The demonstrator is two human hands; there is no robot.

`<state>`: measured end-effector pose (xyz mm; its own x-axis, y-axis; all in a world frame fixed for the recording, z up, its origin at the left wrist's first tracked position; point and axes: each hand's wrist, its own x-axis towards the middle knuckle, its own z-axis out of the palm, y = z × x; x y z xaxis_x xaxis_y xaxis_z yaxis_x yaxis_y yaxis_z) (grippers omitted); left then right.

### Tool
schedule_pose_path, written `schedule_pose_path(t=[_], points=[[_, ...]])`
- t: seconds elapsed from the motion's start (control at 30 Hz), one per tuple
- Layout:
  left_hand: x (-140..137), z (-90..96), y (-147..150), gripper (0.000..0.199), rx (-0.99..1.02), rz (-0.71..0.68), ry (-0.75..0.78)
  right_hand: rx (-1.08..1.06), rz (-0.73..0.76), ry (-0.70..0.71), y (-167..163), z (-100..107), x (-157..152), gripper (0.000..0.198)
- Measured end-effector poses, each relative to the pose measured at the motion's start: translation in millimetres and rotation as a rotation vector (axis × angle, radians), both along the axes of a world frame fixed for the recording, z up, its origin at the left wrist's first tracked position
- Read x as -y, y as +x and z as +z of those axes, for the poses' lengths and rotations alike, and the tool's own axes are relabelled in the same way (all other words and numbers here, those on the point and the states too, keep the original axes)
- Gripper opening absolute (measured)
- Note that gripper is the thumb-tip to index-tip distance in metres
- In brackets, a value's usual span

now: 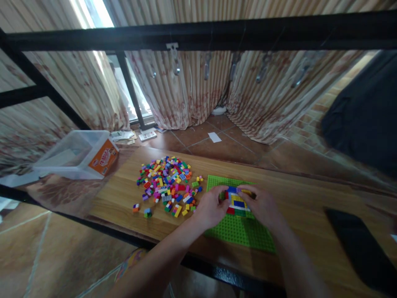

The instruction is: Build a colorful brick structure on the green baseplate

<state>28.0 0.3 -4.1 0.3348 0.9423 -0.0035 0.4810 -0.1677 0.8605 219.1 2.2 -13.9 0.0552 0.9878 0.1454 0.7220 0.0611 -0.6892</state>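
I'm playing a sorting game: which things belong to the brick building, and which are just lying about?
Belong to the building:
- left hand and right hand
- green plate
- bricks on it
- brick pile, probably for picking from

Seem just lying about:
- black slab
- floor paper
- plastic box, though it may be the bricks' box

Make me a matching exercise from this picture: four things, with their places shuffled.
1. Green, square-cornered, studded baseplate
2. Clear plastic box with an orange label
3. Loose heap of small multicoloured bricks
4. Flat, black, oblong object

A. Farthest right of the four
B. On the brown wooden tabletop, just left of the left hand
C. Beneath the left hand and right hand
D. Farthest left of the four

Pairs: 1-C, 2-D, 3-B, 4-A
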Motion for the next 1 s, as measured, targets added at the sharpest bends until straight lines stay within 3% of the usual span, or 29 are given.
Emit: schedule_pose_path(t=[0.13, 0.23, 0.3, 0.43, 0.6, 1.0], points=[[-24.5, 8.1, -20.0, 0.040, -0.094, 0.114, 0.097, -0.019, -0.017, 0.014, 2.4, -3.6, 1.7, 0.037], [-53.9, 15.9, -48.3, 0.040, -0.280, 0.266, 0.339, 0.009, -0.011, 0.027, 3.6, -3.6, 3.3, 0.041], [-71.4, 17.2, -68.1, 0.042, -0.413, 0.321, 0.417, 0.031, 0.001, 0.017, 5.1, -3.5, 3.9, 0.042], [-88.9, 9.1, -94.1, 0.041, -0.591, 0.395, 0.392, 0.070, 0.009, -0.015, 9.0, -4.7, 2.8, 0.043], [-89.6, 2.5, -98.5, 0.031, -0.655, 0.349, 0.337, 0.080, 0.020, -0.016, 10.2, -7.3, 0.1, 0.044], [-62.8, 28.3, -124.7, 0.020, -0.741, 0.260, 0.245, 0.113, 0.028, -0.014, 12.4, -11.0, -1.8, 0.045]])
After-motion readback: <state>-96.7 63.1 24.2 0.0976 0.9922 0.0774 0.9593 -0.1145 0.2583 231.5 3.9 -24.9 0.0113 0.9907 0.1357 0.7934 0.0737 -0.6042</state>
